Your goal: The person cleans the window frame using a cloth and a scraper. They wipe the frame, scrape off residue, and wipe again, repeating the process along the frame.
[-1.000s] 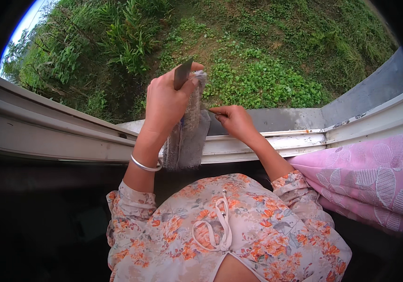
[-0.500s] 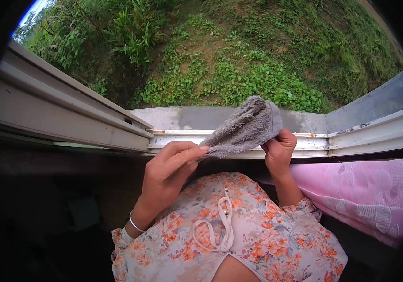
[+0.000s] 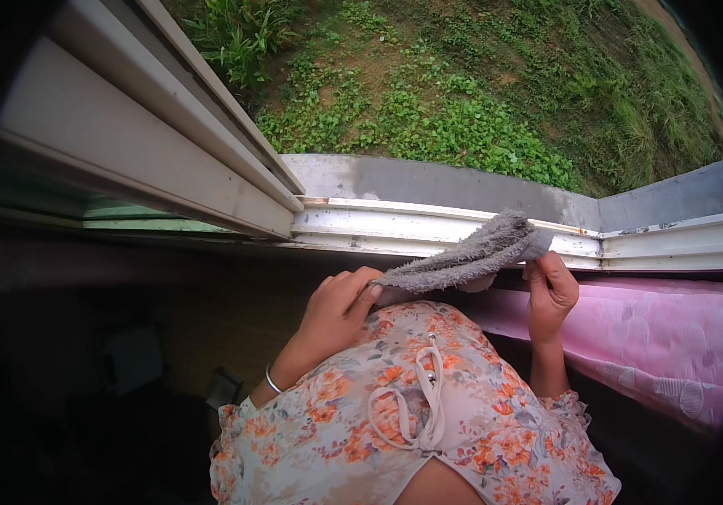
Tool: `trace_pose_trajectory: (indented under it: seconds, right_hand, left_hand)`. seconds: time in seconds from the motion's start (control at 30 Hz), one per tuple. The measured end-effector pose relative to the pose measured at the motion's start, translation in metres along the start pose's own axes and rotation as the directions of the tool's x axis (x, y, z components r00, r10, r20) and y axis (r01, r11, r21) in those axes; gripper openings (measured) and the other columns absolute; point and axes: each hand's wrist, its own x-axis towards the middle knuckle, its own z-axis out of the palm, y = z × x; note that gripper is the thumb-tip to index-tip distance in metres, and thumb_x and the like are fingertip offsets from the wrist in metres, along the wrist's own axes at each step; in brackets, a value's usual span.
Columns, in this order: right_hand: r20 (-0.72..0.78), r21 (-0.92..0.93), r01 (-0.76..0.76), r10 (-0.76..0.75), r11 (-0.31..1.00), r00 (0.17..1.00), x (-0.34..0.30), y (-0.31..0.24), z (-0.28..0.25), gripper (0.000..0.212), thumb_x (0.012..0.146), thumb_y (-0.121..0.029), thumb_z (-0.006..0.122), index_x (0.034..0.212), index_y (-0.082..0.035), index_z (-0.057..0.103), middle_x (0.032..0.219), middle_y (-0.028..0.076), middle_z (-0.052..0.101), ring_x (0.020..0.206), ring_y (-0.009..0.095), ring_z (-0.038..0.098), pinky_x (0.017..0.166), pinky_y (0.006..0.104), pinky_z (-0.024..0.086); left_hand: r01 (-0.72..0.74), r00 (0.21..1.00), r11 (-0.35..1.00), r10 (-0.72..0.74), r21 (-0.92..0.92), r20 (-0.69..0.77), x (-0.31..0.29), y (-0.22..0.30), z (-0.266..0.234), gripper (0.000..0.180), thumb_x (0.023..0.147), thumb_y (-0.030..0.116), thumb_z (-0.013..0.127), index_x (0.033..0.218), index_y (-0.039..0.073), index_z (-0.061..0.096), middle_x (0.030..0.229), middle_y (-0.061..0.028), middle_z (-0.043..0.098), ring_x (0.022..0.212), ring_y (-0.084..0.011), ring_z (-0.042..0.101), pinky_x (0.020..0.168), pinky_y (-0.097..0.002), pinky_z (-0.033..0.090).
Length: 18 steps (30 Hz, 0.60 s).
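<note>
A grey, fuzzy cloth (image 3: 466, 257) is stretched between my two hands, bunched into loose folds, just in front of the white window sill track (image 3: 395, 223). My left hand (image 3: 340, 307) pinches its left end between thumb and fingers. At the other end, my right hand (image 3: 552, 290) grips the smoother, paler edge with its fingertips. The cloth hangs above my waist and hides part of the track behind it.
To the left stands the white window frame (image 3: 168, 135), its edge running toward the sill. A pink curtain (image 3: 656, 345) hangs at the right. Beyond the grey outer ledge (image 3: 462, 181) lies a green, planted slope (image 3: 454, 109). Dark objects sit low on the left.
Both hands have come lower and a little to the right with the cloth, which now lies flatter and more bunched. The view has shifted, so the left window frame looks larger.
</note>
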Motion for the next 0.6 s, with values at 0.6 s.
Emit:
trace_pose_trajectory:
  seconds: [0.6]
  right_hand:
    - [0.636,-0.518,0.546,-0.131,0.658,0.761,0.011,-0.014,0.084,0.042,0.076,-0.005,0.061,0.115,-0.017,0.07,0.074,0.003,0.056,0.064,0.023,0.062,0.05,0.0372,0.049]
  left_hand:
    - [-0.007,0.819,0.373,-0.531,-0.928,-0.219,-0.008,-0.038,0.006,0.04,0.109,0.031,0.051,0.136,0.002,0.059,0.129,-0.0053,0.06,0.117,-0.0133,0.056,0.101,-0.0292,0.044]
